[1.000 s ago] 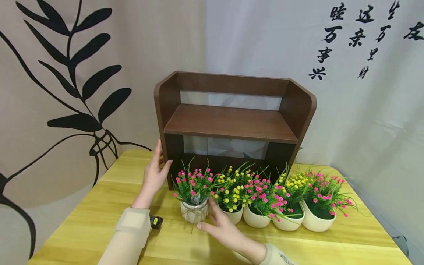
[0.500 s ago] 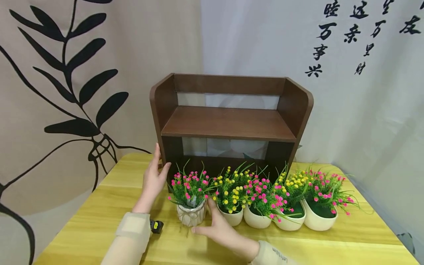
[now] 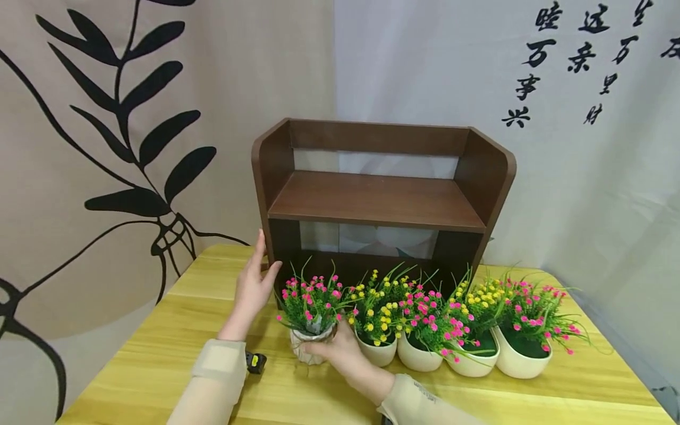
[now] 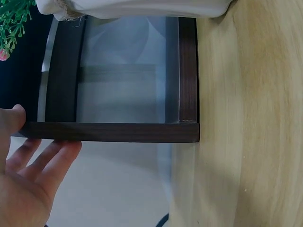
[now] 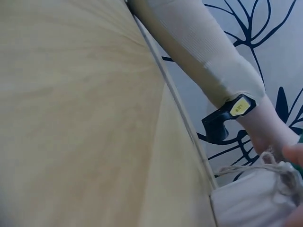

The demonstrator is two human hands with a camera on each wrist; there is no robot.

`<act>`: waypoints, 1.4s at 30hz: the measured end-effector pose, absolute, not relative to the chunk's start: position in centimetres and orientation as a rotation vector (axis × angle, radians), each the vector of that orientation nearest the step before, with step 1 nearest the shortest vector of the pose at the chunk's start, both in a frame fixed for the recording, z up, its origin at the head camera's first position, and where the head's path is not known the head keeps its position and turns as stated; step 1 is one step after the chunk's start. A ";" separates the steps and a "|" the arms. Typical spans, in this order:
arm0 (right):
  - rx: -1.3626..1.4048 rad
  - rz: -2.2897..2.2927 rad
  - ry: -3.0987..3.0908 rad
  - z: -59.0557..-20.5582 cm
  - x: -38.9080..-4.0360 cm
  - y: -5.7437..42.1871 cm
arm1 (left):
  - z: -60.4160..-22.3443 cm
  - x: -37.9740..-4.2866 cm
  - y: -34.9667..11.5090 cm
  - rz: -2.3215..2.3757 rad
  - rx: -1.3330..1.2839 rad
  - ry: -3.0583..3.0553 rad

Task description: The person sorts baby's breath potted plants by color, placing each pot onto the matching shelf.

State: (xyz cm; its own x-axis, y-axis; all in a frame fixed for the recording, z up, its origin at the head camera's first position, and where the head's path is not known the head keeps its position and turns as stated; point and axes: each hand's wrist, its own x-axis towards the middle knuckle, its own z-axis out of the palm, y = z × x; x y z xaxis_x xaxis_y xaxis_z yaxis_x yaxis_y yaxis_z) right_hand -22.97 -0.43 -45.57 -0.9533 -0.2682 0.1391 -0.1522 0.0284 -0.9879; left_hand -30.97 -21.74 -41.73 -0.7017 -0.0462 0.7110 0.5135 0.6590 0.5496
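Note:
On the left stands a potted artificial plant with pink flowers (image 3: 313, 295), in a whitish pot (image 3: 310, 348) tied with twine. My right hand (image 3: 342, 351) grips this pot from the right, thumb across its front and fingers round its far side. In the right wrist view the twine bow (image 5: 270, 165) shows with fingertips (image 5: 296, 153) beside it. A dark brown two-tier shelf (image 3: 377, 200) stands behind. My left hand (image 3: 252, 286) holds the front edge of its left side panel (image 4: 113, 132), thumb on the inner side and fingers on the outer.
A row of artificial plants in smooth white pots, one with yellow flowers (image 3: 379, 313) and one with pink (image 3: 528, 324) among them, runs right along the wooden table (image 3: 159, 354). A black device (image 3: 255, 362) is on the left wrist. Printed curtains (image 3: 414, 71) hang behind.
My right hand has moved in from beside the pot, and its thumb and fingers have closed round it. The left hand stays at the shelf's side. The head view has shifted slightly.

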 end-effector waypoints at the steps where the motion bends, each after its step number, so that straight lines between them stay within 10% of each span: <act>1: -0.443 -2.089 2.195 -45.7 -23.1 -0.6 | -41.8 -31.0 -21.7 -0.992 -0.357 -2.154; 42: -0.488 -2.039 2.179 -43.9 -23.0 -0.6 | -42.3 -31.3 -21.6 -0.816 -0.372 -2.039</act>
